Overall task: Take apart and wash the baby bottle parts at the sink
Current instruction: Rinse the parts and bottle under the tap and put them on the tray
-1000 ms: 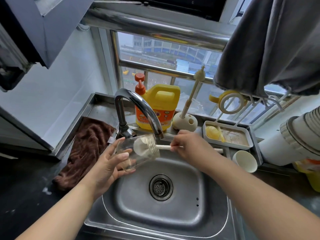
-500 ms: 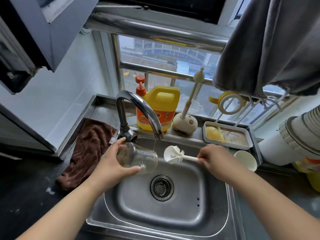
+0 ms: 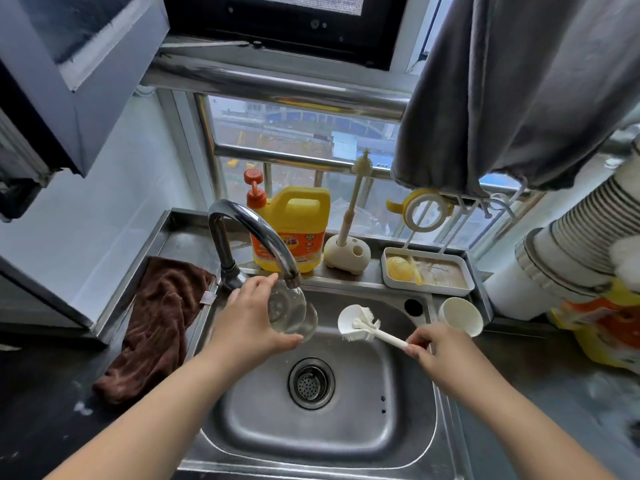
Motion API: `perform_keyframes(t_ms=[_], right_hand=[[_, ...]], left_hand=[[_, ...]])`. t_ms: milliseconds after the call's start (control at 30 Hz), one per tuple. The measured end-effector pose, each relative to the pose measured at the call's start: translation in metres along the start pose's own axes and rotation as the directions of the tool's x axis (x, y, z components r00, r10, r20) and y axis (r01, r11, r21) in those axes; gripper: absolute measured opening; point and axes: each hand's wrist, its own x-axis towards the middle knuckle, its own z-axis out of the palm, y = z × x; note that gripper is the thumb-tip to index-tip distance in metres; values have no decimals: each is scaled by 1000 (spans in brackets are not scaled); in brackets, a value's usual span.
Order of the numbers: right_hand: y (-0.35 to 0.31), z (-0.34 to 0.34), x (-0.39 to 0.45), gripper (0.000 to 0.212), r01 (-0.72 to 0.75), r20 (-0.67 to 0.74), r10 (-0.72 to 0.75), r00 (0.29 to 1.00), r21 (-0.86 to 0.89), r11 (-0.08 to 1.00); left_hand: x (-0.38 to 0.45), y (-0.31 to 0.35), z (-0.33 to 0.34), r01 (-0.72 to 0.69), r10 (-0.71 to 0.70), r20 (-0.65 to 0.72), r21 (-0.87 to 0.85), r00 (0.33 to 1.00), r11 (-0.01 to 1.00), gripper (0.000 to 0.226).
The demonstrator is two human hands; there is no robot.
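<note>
Left hand [image 3: 251, 323] grips one clear bottle [image 3: 291, 315] under the tap [image 3: 256, 233]; right hand [image 3: 446, 351] grips one brush [image 3: 360, 325] over the sink [image 3: 346, 438].

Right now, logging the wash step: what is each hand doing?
Left hand: holding the clear bottle under the tap.
Right hand: holding the brush.

two hands: left hand [image 3: 251, 322], right hand [image 3: 441, 355]. one clear bottle [image 3: 291, 311], two brushes: bottle brush [image 3: 358, 323] and slim brush [image 3: 356, 188] in one holder [image 3: 346, 254]. one faucet [image 3: 249, 233], one detergent jug [image 3: 294, 230], one brown towel [image 3: 156, 323], one tray [image 3: 427, 271], one cup [image 3: 460, 317].
</note>
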Motion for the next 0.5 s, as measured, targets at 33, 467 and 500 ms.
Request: perform_keyframes(t_ms=[33,467,500], right_hand=[[1,0,-1,7,-8,-4,8,1000,7,1000],[-5,3,-1,23,-92,-39,99,994,145,985],[-4,4,0,24,-106,-40,114,993,164,981]], left_hand=[[2,1,2,-1,1,-1,-12,1000,1000,107],[22,-10,13,203,-188,77,-437,979,876,84],[21,-17,11,263,-245,103,-504,964,823,87]])
